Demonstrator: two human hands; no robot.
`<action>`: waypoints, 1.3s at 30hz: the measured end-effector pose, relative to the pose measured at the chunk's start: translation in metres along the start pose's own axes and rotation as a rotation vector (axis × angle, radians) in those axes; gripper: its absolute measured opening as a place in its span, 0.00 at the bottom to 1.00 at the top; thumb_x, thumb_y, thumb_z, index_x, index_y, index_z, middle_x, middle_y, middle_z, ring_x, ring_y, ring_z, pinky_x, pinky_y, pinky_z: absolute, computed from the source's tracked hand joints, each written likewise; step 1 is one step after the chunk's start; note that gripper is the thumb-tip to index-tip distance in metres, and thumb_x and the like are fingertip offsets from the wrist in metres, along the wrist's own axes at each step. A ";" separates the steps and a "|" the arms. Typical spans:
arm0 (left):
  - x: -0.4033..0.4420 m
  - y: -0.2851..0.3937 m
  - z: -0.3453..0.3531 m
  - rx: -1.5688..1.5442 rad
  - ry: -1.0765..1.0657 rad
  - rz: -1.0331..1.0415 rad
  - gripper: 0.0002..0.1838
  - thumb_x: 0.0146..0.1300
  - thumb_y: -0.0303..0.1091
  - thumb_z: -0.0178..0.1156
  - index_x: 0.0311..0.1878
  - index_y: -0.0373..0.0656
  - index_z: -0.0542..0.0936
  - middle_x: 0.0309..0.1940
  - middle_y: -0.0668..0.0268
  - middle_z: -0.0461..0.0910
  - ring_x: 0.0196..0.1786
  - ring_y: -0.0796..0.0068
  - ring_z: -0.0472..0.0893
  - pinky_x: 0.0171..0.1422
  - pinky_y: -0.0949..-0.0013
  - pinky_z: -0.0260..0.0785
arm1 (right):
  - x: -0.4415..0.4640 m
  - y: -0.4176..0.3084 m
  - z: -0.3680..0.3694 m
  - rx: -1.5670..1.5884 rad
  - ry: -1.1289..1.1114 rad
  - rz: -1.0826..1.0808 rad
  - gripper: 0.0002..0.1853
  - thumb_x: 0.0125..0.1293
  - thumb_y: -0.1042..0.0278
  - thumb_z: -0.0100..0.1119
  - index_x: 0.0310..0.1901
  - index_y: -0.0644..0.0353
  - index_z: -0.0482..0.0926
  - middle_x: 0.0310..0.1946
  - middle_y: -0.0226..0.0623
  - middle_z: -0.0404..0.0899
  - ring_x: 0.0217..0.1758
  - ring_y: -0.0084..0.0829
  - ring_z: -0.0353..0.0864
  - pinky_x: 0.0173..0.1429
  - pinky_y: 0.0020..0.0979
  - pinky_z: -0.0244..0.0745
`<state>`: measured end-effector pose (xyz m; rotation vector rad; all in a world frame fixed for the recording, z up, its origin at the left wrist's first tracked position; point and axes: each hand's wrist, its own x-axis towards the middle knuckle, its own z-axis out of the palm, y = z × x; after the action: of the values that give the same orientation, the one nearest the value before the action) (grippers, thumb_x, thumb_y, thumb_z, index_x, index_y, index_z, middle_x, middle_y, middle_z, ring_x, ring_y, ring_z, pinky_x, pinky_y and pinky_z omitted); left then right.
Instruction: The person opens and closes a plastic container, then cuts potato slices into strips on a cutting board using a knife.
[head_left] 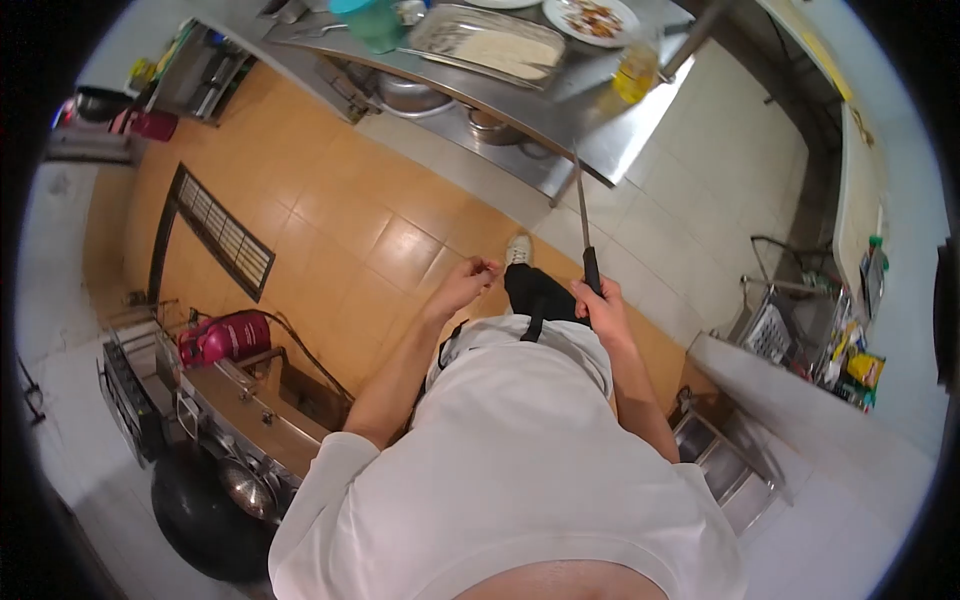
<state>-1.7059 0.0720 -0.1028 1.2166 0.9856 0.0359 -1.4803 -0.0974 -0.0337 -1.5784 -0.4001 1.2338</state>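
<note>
My right hand (604,306) is closed around the black handle of a knife (584,210). Its long, narrow blade points away from me, and the tip reaches toward the corner of a steel table (600,140). In front of my waist, my left hand (464,287) hangs with its fingers curled together. A small reddish spot shows at its fingertips; whether that is an object or the fingers themselves is unclear. The two hands are well apart, over the tiled floor.
On the table stand a tray of pale powder (505,50), a plate of food (592,18), a bottle of yellow liquid (634,78) and a teal container (370,22). Pots (420,95) fill its lower shelf. Leftward are a floor grate (225,235), red gas cylinder (230,338) and black wok (205,515).
</note>
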 end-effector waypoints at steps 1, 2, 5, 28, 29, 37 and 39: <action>0.001 0.010 -0.008 -0.022 0.027 0.029 0.13 0.71 0.38 0.59 0.55 0.46 0.81 0.43 0.72 0.82 0.46 0.79 0.79 0.48 0.72 0.69 | 0.013 -0.005 0.009 0.005 -0.044 0.000 0.09 0.70 0.67 0.63 0.34 0.60 0.75 0.18 0.26 0.71 0.19 0.18 0.68 0.27 0.25 0.66; 0.002 0.019 -0.016 -0.045 0.057 0.032 0.13 0.71 0.37 0.59 0.55 0.46 0.81 0.43 0.72 0.82 0.46 0.80 0.79 0.48 0.72 0.69 | 0.025 -0.009 0.019 0.009 -0.090 0.001 0.09 0.70 0.67 0.64 0.34 0.60 0.75 0.18 0.26 0.72 0.20 0.18 0.69 0.27 0.25 0.66; 0.006 0.041 -0.043 -0.141 0.109 0.134 0.12 0.72 0.36 0.59 0.55 0.46 0.81 0.42 0.73 0.81 0.46 0.81 0.78 0.49 0.72 0.69 | 0.065 -0.033 0.051 -0.068 -0.217 -0.017 0.09 0.69 0.67 0.65 0.35 0.61 0.75 0.19 0.27 0.73 0.21 0.19 0.70 0.28 0.25 0.67; 0.033 0.051 -0.297 -0.511 0.423 0.184 0.11 0.73 0.36 0.60 0.54 0.45 0.81 0.39 0.73 0.80 0.45 0.81 0.79 0.48 0.72 0.70 | 0.232 -0.138 0.299 -0.410 -0.576 -0.122 0.16 0.66 0.57 0.69 0.30 0.61 0.81 0.21 0.22 0.72 0.24 0.16 0.68 0.27 0.26 0.62; 0.035 0.056 -0.312 -0.481 0.404 0.191 0.10 0.73 0.37 0.59 0.52 0.44 0.81 0.38 0.73 0.80 0.45 0.81 0.79 0.48 0.72 0.70 | 0.234 -0.140 0.311 -0.402 -0.550 -0.115 0.15 0.66 0.57 0.69 0.30 0.61 0.81 0.21 0.22 0.72 0.24 0.16 0.68 0.28 0.26 0.62; 0.032 0.059 -0.477 -0.335 0.259 0.211 0.18 0.78 0.48 0.54 0.39 0.43 0.80 0.36 0.70 0.80 0.44 0.78 0.78 0.50 0.69 0.71 | 0.250 -0.119 0.444 -0.341 -0.422 -0.184 0.12 0.68 0.62 0.67 0.35 0.62 0.83 0.25 0.25 0.78 0.27 0.16 0.73 0.32 0.24 0.68; 0.023 0.067 -0.506 -0.321 0.289 0.248 0.16 0.78 0.44 0.53 0.38 0.43 0.80 0.37 0.71 0.80 0.44 0.80 0.77 0.49 0.68 0.71 | 0.249 -0.128 0.478 -0.344 -0.446 -0.172 0.10 0.70 0.65 0.65 0.36 0.63 0.83 0.27 0.26 0.80 0.27 0.17 0.75 0.33 0.23 0.69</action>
<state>-1.9887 0.4959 -0.0665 1.0455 1.0253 0.5584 -1.7444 0.3885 -0.0133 -1.4998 -1.0593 1.4335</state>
